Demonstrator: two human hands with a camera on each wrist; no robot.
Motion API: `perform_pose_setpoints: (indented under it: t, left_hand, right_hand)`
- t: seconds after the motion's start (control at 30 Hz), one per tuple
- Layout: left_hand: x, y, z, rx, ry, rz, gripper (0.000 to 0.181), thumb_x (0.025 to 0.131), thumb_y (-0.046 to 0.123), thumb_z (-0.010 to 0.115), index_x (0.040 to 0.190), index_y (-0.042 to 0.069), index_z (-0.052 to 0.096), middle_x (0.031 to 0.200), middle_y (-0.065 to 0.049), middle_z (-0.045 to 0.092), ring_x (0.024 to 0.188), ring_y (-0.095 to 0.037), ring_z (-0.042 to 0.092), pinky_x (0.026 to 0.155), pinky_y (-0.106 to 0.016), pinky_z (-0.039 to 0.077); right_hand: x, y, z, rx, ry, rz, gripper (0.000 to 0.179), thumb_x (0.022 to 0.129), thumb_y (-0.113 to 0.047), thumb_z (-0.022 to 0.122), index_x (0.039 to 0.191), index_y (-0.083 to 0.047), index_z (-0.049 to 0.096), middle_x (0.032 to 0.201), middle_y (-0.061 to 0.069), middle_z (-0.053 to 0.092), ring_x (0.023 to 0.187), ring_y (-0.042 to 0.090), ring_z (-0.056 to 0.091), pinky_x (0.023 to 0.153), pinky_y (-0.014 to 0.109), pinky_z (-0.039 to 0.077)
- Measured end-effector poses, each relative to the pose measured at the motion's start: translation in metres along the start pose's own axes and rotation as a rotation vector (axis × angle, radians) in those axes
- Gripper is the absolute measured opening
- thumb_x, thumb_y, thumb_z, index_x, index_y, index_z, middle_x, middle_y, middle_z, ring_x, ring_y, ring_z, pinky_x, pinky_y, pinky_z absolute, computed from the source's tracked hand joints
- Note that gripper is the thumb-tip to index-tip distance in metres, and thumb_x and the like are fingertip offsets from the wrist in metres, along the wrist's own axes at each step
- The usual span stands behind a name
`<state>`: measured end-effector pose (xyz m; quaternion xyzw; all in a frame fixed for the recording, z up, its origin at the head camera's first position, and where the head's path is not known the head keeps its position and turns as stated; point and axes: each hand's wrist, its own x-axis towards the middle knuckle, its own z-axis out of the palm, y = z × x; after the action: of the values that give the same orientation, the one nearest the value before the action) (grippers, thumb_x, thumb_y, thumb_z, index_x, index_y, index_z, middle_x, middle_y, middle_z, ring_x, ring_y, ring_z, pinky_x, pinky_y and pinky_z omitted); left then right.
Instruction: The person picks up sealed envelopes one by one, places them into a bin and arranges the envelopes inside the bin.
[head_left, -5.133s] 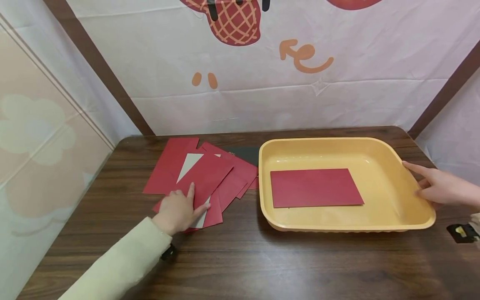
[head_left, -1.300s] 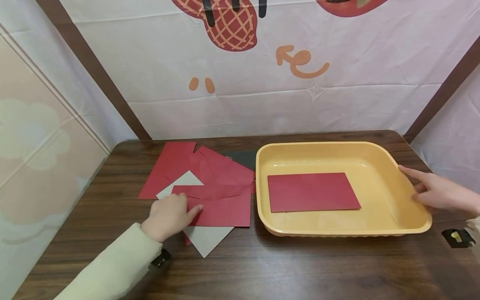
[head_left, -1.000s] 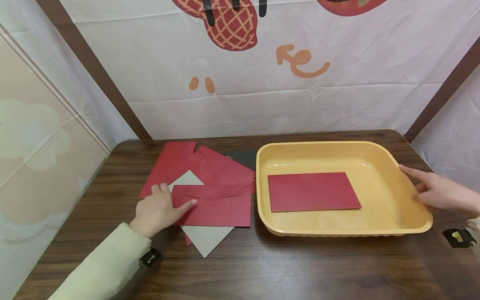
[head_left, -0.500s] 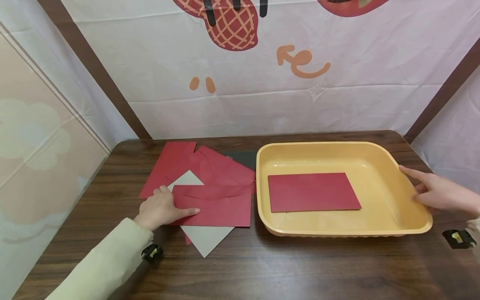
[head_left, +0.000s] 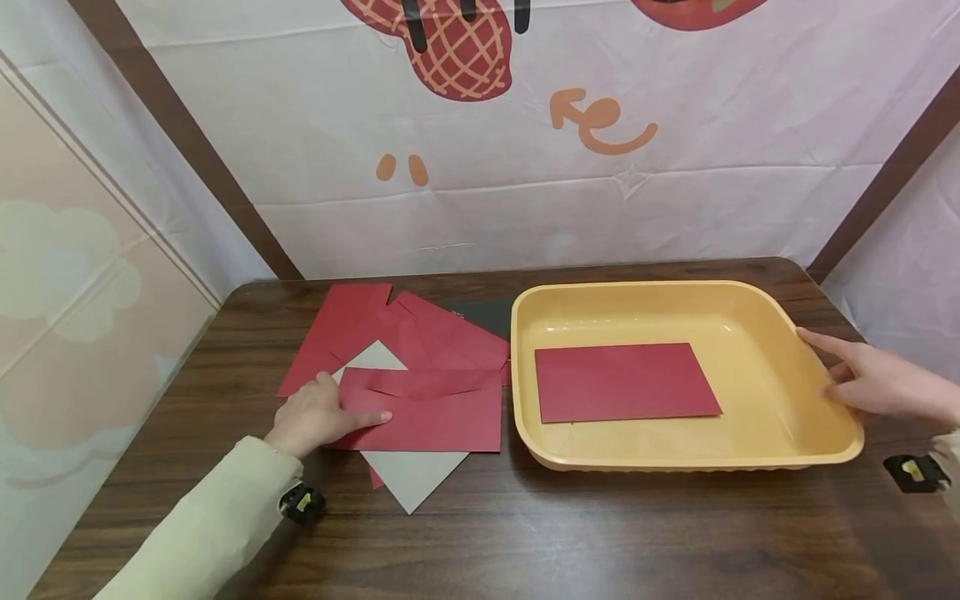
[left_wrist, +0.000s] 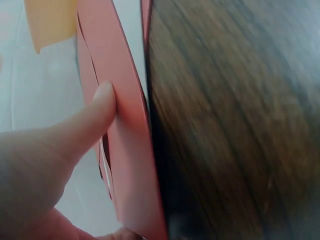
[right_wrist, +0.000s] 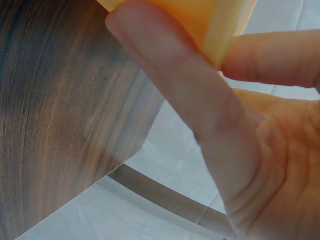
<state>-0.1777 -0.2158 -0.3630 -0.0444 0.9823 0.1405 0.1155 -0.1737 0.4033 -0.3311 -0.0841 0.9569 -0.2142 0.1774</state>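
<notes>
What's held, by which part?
The left hand pinches a red envelope by its left end; the right hand holds the yellow tray by its right side.

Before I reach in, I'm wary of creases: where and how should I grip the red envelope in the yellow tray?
Probably pinch the red envelope at its right short edge, coming from the right, where the right hand is. It looks flat, and bare floor of the yellow tray shows beyond that edge, while the left end sits close to the tray's wall.
</notes>
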Motion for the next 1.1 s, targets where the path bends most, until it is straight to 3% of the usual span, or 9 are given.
perform_pose_setpoints:
  t: [0.2,0.33,0.6,0.9,1.1]
  left_hand:
    - [-0.001,-0.0053,-0.0036,-0.087,0.035,0.021,0.06,0.073,0.046,0.077,0.09,-0.003,0.048,0.074,-0.012,0.052,0.066,-0.022,0.051,0.054,-0.032,0.041]
    - [-0.0012,-0.0046,-0.0059,-0.118,0.044,0.01,0.051,0.074,0.04,0.078,0.084,0.0,0.048,0.07,-0.01,0.051,0.062,-0.021,0.049,0.053,-0.03,0.039]
    - [0.0004,-0.0013,-0.0064,-0.156,0.045,-0.004,0.062,0.073,0.034,0.08,0.106,-0.009,0.049,0.092,-0.02,0.056,0.078,-0.03,0.055,0.059,-0.035,0.048]
    - [-0.0025,-0.0047,-0.0083,-0.222,0.054,0.035,0.05,0.08,0.021,0.074,0.106,-0.009,0.045,0.09,-0.021,0.056,0.077,-0.029,0.056,0.059,-0.034,0.051]
    - [-0.003,-0.0082,-0.008,-0.286,0.022,0.001,0.047,0.084,0.017,0.069,0.112,-0.01,0.043,0.098,-0.025,0.056,0.082,-0.031,0.057,0.063,-0.035,0.053]
  right_hand:
    - [0.0008,-0.0009,-0.001,-0.004,-0.01,0.013,0.077,0.085,0.003,0.049,0.145,0.014,0.003,0.08,0.006,0.066,0.049,0.012,0.052,0.047,0.026,0.044]
    - [0.0006,-0.0017,-0.0013,-0.003,-0.015,0.021,0.077,0.085,0.003,0.049,0.145,0.014,0.002,0.081,0.006,0.066,0.049,0.012,0.052,0.046,0.026,0.044]
    - [0.0003,-0.0009,-0.0008,0.013,-0.022,0.029,0.078,0.085,0.003,0.048,0.145,0.014,0.0,0.08,0.006,0.065,0.05,0.012,0.052,0.047,0.026,0.044]
    - [-0.0003,-0.0012,-0.0006,0.02,-0.017,0.021,0.077,0.086,0.003,0.048,0.146,0.013,0.001,0.079,0.005,0.066,0.048,0.011,0.051,0.046,0.026,0.044]
    - [-0.0008,-0.0028,-0.0003,0.03,-0.023,0.028,0.077,0.086,0.004,0.048,0.146,0.014,0.0,0.077,0.004,0.065,0.047,0.012,0.05,0.046,0.027,0.044]
